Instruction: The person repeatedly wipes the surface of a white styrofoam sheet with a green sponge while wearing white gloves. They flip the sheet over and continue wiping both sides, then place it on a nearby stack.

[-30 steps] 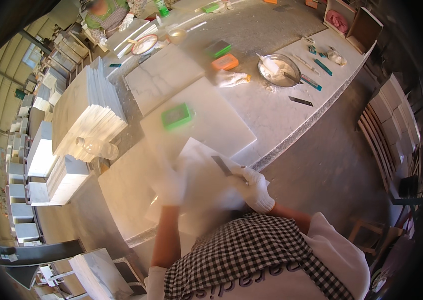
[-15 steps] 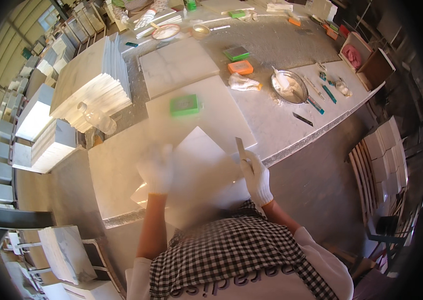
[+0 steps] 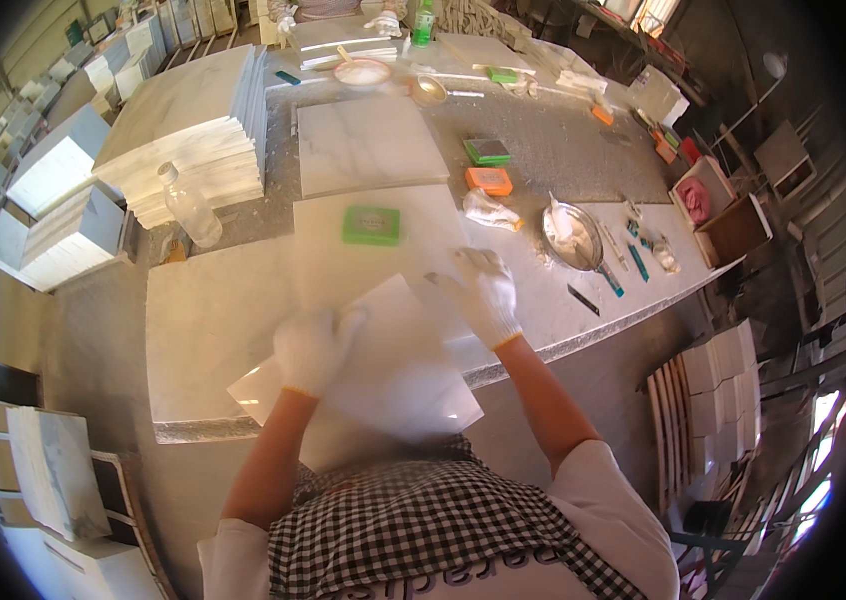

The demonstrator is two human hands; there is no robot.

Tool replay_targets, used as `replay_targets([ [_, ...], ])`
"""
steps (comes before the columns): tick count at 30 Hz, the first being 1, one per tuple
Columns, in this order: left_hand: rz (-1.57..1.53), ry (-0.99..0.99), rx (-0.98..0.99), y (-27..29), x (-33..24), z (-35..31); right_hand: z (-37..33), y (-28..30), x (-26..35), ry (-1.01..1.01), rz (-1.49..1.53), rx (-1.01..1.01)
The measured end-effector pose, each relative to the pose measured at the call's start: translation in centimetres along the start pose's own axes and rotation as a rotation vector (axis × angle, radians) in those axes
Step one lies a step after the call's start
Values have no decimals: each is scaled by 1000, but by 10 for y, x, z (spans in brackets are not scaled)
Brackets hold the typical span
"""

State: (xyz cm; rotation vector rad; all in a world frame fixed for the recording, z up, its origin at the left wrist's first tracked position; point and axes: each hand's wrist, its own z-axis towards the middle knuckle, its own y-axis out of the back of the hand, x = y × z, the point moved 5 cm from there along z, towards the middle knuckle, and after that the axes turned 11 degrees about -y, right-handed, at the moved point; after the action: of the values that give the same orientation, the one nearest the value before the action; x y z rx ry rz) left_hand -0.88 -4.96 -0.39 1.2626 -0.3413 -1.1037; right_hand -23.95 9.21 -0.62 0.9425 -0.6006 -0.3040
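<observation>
A glossy white stone tile (image 3: 408, 345) lies turned at an angle over larger pale slabs (image 3: 208, 340), close to my apron. My left hand (image 3: 313, 350), in a white knitted glove, is on the tile's upper left edge with its thumb over the face; the fingertips are hidden. Over the tile's right side hovers my gloved right hand (image 3: 486, 297), closed on a flat metal scraper, of which only a small dark tip shows. Beyond the tile, a green block (image 3: 371, 226) sits on a pale slab.
A clear plastic bottle (image 3: 191, 207) stands beside a tall stack of slabs (image 3: 183, 130) on the left. To the right are an orange block (image 3: 488, 181), a crumpled white glove (image 3: 492, 210) and a metal pan of white paste (image 3: 573, 238). Another person's gloved hand (image 3: 383, 23) shows at the far side.
My right hand has moved up and inward over the tile, and the scraper has turned so that little of it shows. My left hand's thumb now shows over the tile. The view has shifted.
</observation>
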Motion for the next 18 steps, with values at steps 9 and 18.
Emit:
replay_targets([
  [9,-19,-72,14,-11,8,-5,100,-80,76,362,-117,533],
  [18,-54,-163,-308,11,10,-21,125,-68,69,319,106,603],
])
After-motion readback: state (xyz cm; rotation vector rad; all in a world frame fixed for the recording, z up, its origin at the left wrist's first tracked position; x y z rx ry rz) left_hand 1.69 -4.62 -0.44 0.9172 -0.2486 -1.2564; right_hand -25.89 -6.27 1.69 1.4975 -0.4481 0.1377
